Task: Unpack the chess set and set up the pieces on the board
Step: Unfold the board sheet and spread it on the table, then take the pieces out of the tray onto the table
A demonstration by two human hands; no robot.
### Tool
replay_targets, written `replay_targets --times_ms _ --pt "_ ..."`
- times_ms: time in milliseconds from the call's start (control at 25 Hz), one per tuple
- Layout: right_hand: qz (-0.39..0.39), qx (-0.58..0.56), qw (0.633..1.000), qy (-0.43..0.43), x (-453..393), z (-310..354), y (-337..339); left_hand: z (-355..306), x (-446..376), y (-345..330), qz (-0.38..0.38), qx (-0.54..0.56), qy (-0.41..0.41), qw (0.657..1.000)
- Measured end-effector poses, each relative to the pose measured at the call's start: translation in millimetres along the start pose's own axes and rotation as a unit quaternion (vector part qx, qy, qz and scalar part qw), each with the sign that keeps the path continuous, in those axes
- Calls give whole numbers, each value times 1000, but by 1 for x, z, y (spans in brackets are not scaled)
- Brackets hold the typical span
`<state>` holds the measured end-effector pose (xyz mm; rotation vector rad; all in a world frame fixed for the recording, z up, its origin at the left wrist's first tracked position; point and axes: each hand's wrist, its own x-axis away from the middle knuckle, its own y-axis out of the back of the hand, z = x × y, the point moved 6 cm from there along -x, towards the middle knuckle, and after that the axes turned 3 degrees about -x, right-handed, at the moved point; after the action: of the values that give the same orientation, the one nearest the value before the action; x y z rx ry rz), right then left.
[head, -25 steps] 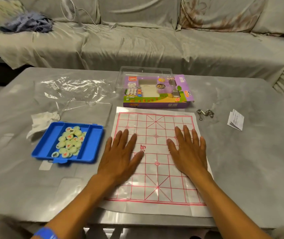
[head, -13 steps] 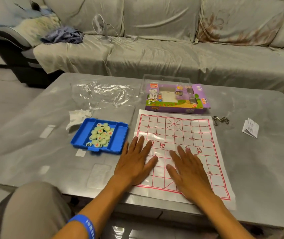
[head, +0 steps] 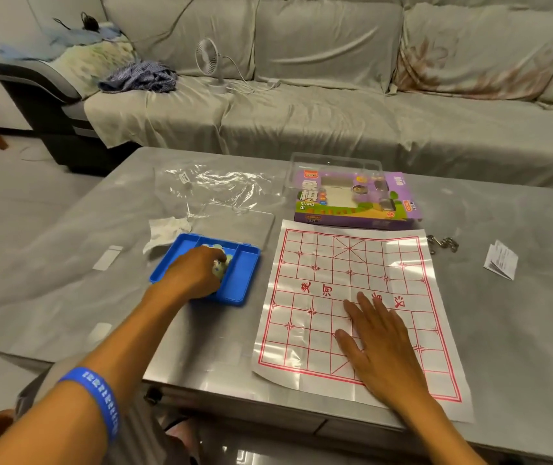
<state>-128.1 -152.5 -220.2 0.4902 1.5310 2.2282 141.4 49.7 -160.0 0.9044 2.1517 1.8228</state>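
My left hand [head: 192, 276] is down in the blue plastic tray [head: 241, 280], fingers curled over the heap of pale green round chess pieces [head: 220, 265] in its middle compartment. My knuckles hide the fingertips, so I cannot tell whether I have one pinched or am only touching the pile. A few pieces show just past my fingertips, toward the tray's far wall. A blue rubber wristband [head: 99, 397] sits on that forearm.

My right hand [head: 380, 350] lies flat on the white paper board with its red grid [head: 345, 270], palm down, fingers straight and slightly spread, the tips reaching just short of the red characters across the board's middle band. No pieces stand on the board; the grid beyond my fingertips is bare paper.

Beyond the board's far edge, well past my right fingertips, is the purple cardboard chess box [head: 355, 203], with a clear plastic lid [head: 335, 162] behind it. Beyond my left fingers lie a crumpled white tissue [head: 164, 229], touching the tray's far corner, a clear flat plastic cover [head: 235, 219] and a crinkled clear plastic wrapper [head: 214, 182]. To the right of the board are a small metal chain [head: 442, 245] and a folded white paper leaflet [head: 501, 260]. Everything rests on the grey table [head: 67, 263].
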Motion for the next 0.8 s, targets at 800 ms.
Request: replay_targets --times_ms 800 --pt "-35 -207 977 -33 -1 -20 26 7 15 -3 -175 187 42 966"
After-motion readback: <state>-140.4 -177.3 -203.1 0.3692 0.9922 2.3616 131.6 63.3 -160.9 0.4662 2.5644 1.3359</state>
